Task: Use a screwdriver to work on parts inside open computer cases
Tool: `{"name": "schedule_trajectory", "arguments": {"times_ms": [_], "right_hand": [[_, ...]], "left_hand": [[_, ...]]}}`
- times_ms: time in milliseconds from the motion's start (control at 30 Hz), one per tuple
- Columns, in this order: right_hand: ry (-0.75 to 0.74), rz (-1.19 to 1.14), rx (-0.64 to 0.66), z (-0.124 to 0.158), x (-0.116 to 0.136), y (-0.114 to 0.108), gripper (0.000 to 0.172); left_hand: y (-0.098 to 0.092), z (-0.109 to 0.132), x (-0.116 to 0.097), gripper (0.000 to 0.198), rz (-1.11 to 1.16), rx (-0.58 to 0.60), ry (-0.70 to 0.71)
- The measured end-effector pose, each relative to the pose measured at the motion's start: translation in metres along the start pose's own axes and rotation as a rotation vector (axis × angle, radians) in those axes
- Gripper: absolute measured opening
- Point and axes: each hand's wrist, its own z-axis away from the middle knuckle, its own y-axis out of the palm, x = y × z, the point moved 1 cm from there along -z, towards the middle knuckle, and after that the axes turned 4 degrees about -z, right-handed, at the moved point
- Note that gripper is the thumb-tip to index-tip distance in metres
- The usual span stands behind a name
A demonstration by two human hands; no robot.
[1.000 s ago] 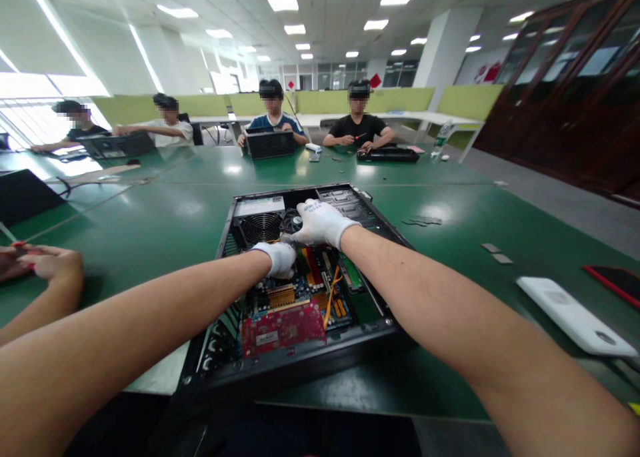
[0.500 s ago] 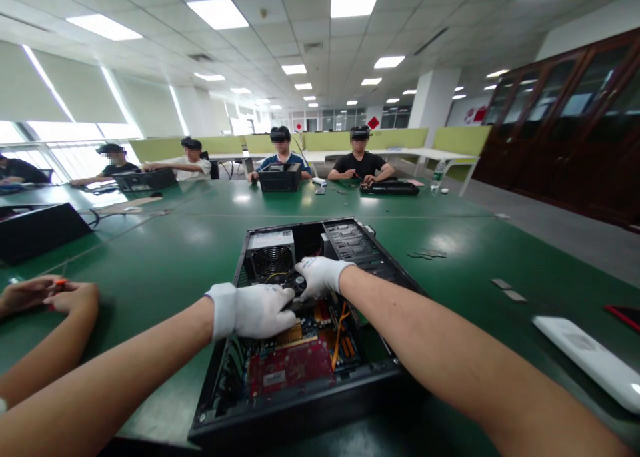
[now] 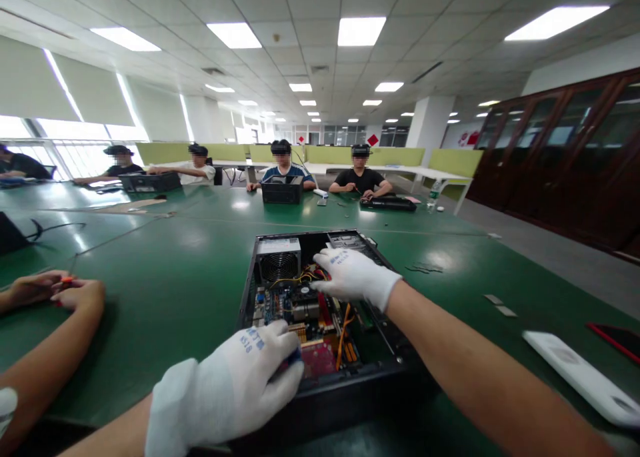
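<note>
An open black computer case (image 3: 345,393) lies on the table in front of me, its insides facing up. My left hand (image 3: 240,373), in a white glove, is over its near left edge with fingers curled toward the thumb. A small dark bluish bit shows between them, too hidden to name. My right hand (image 3: 350,273), also gloved, hovers open over the right of the case, fingers apart near the cables (image 3: 315,272). Beside its fingertips is the processor fan (image 3: 304,293). A power supply (image 3: 279,260) fills the far left corner; a red card (image 3: 320,360) is partly covered by my left hand.
On the green table (image 3: 165,283), a co-worker's hands (image 3: 65,289) are at the left. A white elongated device (image 3: 575,370), metal plates (image 3: 500,305) and thin strips (image 3: 424,268) lie at the right. Several people with computer cases sit across.
My left hand has drawn back from the processor fan toward the near left edge. My right hand has lifted slightly and spread its fingers, uncovering the fan. The view has tilted up a little.
</note>
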Motion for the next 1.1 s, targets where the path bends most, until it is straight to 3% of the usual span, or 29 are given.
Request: {"name": "schedule_trajectory", "arguments": {"times_ms": [67,133,267,333,433,667,800,967,1100], "right_hand": [[0.088,0.038,-0.156,0.038,-0.004,-0.009,0.065],[0.206,0.081,-0.221,0.077,-0.017,-0.006,0.067],[0.509,0.101,-0.170,0.140,-0.059,0.025,0.066],[0.471,0.097,-0.116,0.158,-0.073,0.040,0.051],[0.421,0.139,-0.104,0.169,-0.076,0.051,0.052],[0.433,0.254,-0.129,0.159,-0.056,0.049,0.053],[0.383,0.306,-0.126,0.143,-0.041,0.050,0.054],[0.408,0.136,-0.218,0.098,-0.013,0.053,0.040],[0.429,-0.013,-0.228,0.044,0.020,0.053,0.042]], "left_hand": [[0.001,0.008,-0.003,0.037,0.037,0.025,-0.070],[0.003,0.012,-0.004,0.040,0.068,0.039,-0.091],[0.007,0.015,-0.004,0.039,0.108,0.035,-0.089],[0.009,0.015,-0.004,0.040,0.116,0.045,-0.097],[0.009,0.017,-0.006,0.043,0.103,0.049,-0.107],[0.013,0.031,0.002,0.041,0.113,0.035,-0.152],[0.022,0.048,0.018,0.030,0.087,-0.074,-0.158],[0.026,0.076,0.059,0.024,0.072,-0.244,-0.123],[0.033,0.105,0.106,0.033,0.007,-0.421,-0.154]]}}
